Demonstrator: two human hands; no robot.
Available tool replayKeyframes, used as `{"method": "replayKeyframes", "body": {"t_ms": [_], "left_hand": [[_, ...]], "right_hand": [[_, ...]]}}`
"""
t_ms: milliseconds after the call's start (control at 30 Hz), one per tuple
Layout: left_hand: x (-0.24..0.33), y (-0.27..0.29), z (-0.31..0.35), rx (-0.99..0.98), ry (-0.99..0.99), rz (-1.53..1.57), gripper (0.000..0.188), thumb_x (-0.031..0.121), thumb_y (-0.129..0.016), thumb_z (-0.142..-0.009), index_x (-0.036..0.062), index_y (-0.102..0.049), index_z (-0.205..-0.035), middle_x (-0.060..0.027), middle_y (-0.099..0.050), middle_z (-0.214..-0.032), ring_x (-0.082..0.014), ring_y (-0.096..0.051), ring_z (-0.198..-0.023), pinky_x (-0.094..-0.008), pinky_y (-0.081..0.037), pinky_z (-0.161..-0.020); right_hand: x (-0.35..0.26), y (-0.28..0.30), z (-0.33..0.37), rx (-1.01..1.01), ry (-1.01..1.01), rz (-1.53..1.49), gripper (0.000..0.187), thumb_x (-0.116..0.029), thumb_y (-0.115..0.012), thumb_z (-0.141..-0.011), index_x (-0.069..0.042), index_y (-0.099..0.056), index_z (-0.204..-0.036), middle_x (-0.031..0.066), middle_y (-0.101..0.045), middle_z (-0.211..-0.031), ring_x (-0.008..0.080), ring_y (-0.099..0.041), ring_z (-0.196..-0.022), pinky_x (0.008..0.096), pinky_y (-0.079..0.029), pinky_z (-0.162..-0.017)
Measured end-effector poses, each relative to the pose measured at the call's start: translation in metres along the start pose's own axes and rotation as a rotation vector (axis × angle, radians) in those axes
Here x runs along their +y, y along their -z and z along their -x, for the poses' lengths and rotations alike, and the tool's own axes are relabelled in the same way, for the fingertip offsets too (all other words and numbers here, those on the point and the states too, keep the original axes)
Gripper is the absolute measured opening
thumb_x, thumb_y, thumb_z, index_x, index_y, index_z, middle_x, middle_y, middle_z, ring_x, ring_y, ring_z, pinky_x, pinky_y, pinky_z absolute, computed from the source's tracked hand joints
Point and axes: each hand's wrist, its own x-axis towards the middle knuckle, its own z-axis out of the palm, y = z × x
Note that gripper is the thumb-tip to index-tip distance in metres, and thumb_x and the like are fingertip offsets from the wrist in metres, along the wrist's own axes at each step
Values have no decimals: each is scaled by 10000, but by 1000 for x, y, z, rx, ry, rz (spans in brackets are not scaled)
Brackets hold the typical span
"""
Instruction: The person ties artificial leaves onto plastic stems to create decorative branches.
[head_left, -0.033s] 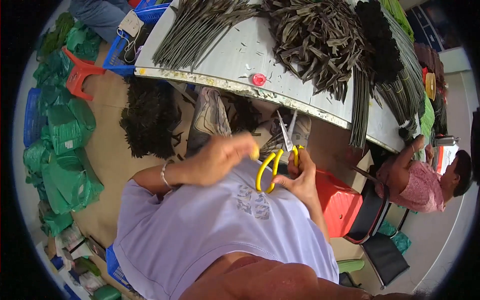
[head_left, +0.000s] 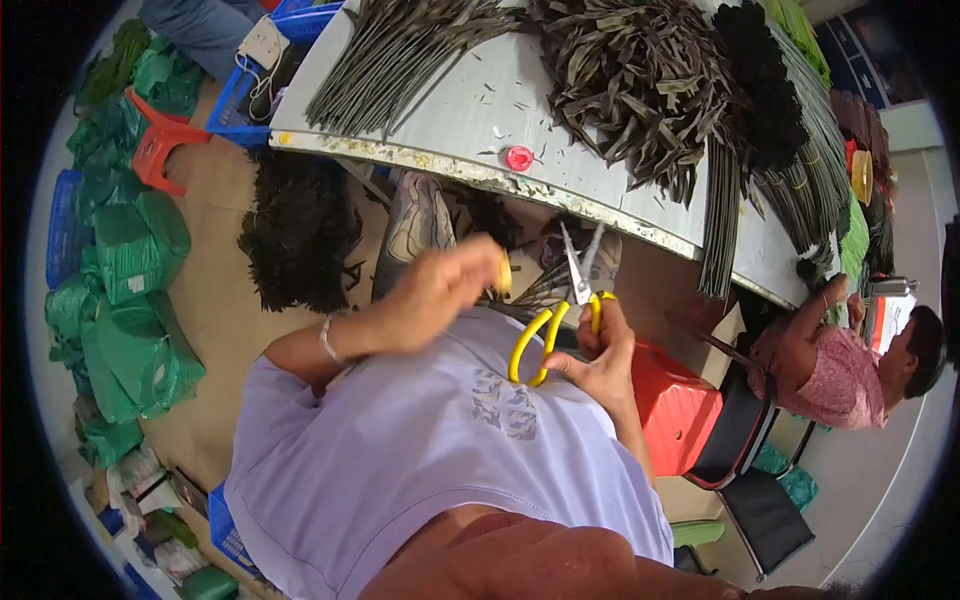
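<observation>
right hand (head_left: 604, 362) curled round scissors (head_left: 580, 292), blades (head_left: 574, 260) parted

The left head-worn fisheye camera looks steeply down and forward from above the wearer's lilac shirt (head_left: 390, 430), which fills the near foreground, with the left hand (head_left: 435, 293) and right hand (head_left: 604, 362) at middle range and the white table (head_left: 450, 120) farther off, its edge bowed by the lens.

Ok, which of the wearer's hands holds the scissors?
The right hand has the yellow-handled scissors; the left hand, with a bracelet at its wrist, is apart from them.
</observation>
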Motion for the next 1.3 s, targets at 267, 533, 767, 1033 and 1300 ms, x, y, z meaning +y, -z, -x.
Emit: {"method": "replayKeyframes", "body": {"t_ms": [267,533,767,1033,1300], "left_hand": [[-4,0,-24,-18,-115,162,148,153,-480,-937,11,-519,-921,27,-392,-604,-44,-352,-550,-225,-324,-489],[-2,2,-23,-39,-158,52,177,158,-469,-944,2,-535,-891,18,-390,-582,-51,-350,-540,-231,-314,-483],[-2,2,-18,-174,-51,321,191,159,-443,-957,16,-516,-854,51,-328,-578,-23,-286,-510,-209,-243,-453],[-5,-4,-13,-175,-12,353,201,171,-433,-964,26,-499,-842,56,-302,-564,-23,-267,-489,-209,-228,-444],[-5,-1,-17,-201,-32,402,210,188,-426,-968,38,-494,-837,62,-325,-577,-22,-287,-498,-201,-251,-447]], "right_hand": [[-29,6,-24,-154,188,274,800,-514,-867,-412,2,-458,-866,68,-518,-715,144,-476,-560,276,-433,-504],[-24,0,-25,-109,237,193,765,-476,-887,-407,-14,-429,-809,-16,-322,-606,72,-270,-519,227,-244,-440],[-27,-4,-17,-33,244,171,754,-457,-891,-406,-23,-428,-814,-11,-336,-608,79,-284,-506,227,-257,-444],[-28,2,-7,-93,138,254,782,-431,-887,-426,-11,-462,-931,40,-463,-663,128,-438,-542,262,-387,-515],[-29,3,-14,-31,224,218,712,-408,-892,-434,-24,-473,-862,-18,-357,-557,77,-302,-479,226,-290,-451]]}}
